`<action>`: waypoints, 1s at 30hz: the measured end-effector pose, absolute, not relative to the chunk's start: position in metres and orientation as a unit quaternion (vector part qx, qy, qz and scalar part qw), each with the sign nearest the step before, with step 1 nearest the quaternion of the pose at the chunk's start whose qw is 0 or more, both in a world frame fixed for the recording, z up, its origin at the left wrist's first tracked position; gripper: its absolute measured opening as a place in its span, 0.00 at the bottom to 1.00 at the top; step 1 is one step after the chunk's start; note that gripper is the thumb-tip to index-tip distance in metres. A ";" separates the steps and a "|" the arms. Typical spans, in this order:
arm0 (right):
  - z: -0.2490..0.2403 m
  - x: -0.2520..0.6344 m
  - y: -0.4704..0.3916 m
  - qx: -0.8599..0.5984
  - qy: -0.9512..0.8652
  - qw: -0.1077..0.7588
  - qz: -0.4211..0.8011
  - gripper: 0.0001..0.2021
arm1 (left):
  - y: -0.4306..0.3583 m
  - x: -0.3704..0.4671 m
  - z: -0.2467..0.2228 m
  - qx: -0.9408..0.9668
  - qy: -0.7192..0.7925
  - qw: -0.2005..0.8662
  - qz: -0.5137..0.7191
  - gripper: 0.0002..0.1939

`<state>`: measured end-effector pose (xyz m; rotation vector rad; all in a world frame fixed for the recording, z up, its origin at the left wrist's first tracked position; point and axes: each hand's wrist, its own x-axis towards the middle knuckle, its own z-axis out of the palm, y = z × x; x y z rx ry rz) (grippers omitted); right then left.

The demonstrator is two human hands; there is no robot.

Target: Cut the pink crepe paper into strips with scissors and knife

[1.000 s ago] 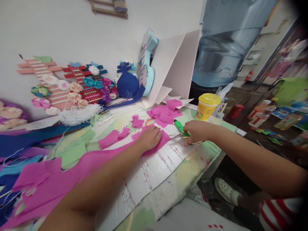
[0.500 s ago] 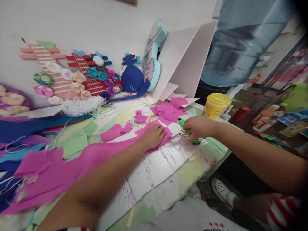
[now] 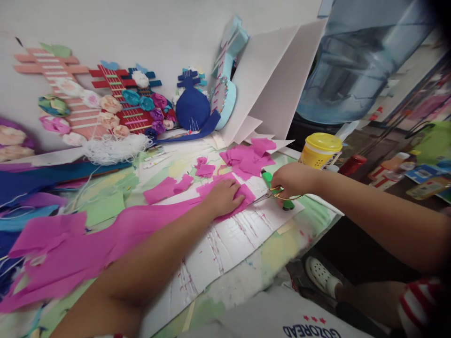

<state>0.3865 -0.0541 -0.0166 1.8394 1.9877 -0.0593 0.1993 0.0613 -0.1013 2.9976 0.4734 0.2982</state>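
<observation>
My left hand (image 3: pixel 225 197) lies flat on a sheet of magenta crepe paper (image 3: pixel 141 225), its fingers stretched over the paper's right end. With my right hand (image 3: pixel 291 180) I grip a pair of gold-handled scissors (image 3: pixel 269 193), the blades pointing left at the edge of the crepe paper. How far the blades are apart is hard to see. Beneath my right hand lies a green stick with black ends (image 3: pixel 267 177), partly hidden by the fingers. Under the paper is a white board (image 3: pixel 225 244) scored with reddish cut marks.
Torn magenta pieces (image 3: pixel 246 159) lie behind my hands. A yellow-lidded tub (image 3: pixel 321 149) stands at the right near a large water bottle (image 3: pixel 355 70). Decorated instrument-shaped crafts (image 3: pixel 193 108) lean on the wall, with white string (image 3: pixel 116 148) before them. White boards (image 3: pixel 268 80) stand folded at the back.
My left hand stays pressed on the crepe paper. My right hand and the scissors have shifted very slightly, and the camera view has moved a little.
</observation>
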 end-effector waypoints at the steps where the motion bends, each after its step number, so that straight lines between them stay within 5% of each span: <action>1: -0.015 0.386 -0.053 0.662 0.716 0.220 -0.023 0.11 | 0.062 0.199 -0.102 0.982 0.156 0.046 0.097 0.22; 8: -0.009 0.385 -0.052 0.665 0.705 0.246 -0.022 0.12 | 0.062 0.199 -0.103 0.981 0.158 0.050 0.097 0.22; 15: -0.007 0.383 -0.067 0.681 0.690 0.241 -0.052 0.25 | 0.061 0.198 -0.101 0.980 0.164 0.060 0.093 0.23; 30: -0.023 0.372 -0.062 0.670 0.710 0.201 -0.078 0.24 | 0.060 0.197 -0.100 0.980 0.160 0.052 0.106 0.22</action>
